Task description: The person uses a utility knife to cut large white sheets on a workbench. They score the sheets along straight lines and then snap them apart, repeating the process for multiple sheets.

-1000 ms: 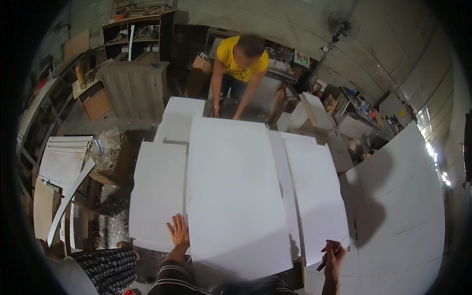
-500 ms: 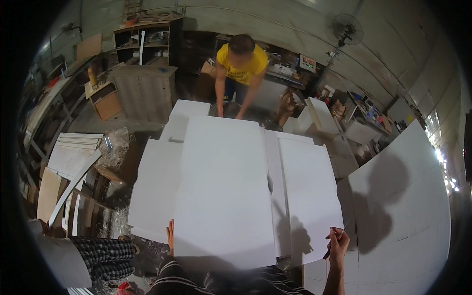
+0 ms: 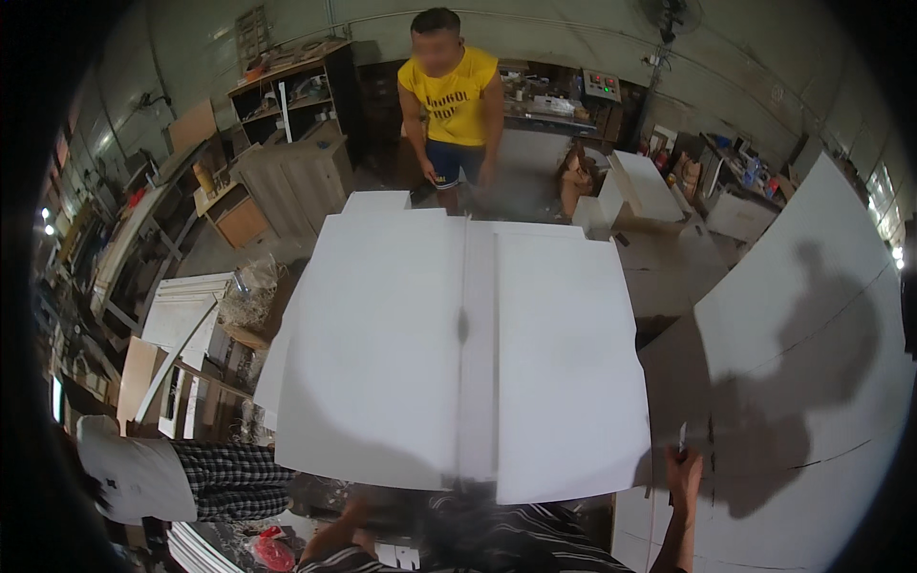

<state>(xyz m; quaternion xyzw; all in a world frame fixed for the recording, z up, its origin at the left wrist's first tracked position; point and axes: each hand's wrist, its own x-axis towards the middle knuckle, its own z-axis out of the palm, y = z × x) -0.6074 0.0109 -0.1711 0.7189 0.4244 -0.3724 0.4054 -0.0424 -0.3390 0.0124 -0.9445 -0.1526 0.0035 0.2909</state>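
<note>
Two large white panels lie side by side in front of me: the left panel (image 3: 382,353) and the right panel (image 3: 573,372), with a narrow white strip (image 3: 479,363) between them. Just off the right panel's near corner, my right hand (image 3: 684,473) is closed around a small knife (image 3: 682,436), its thin blade pointing up. Below the left panel's near edge is my left hand (image 3: 349,523), apart from the panels. It is smeared by motion, so its fingers cannot be read.
A person in a yellow shirt (image 3: 449,105) stands beyond the panels' far edge. Another person's checkered shorts (image 3: 234,477) show close on my left. A big white sheet (image 3: 802,382) fills the right side. Plastic wrap (image 3: 253,291) and boards (image 3: 186,296) lie at left.
The left panel has shifted left, level beside the right one. My left hand has come off its edge and dropped nearer me. The person in yellow has straightened up, hands off the panels.
</note>
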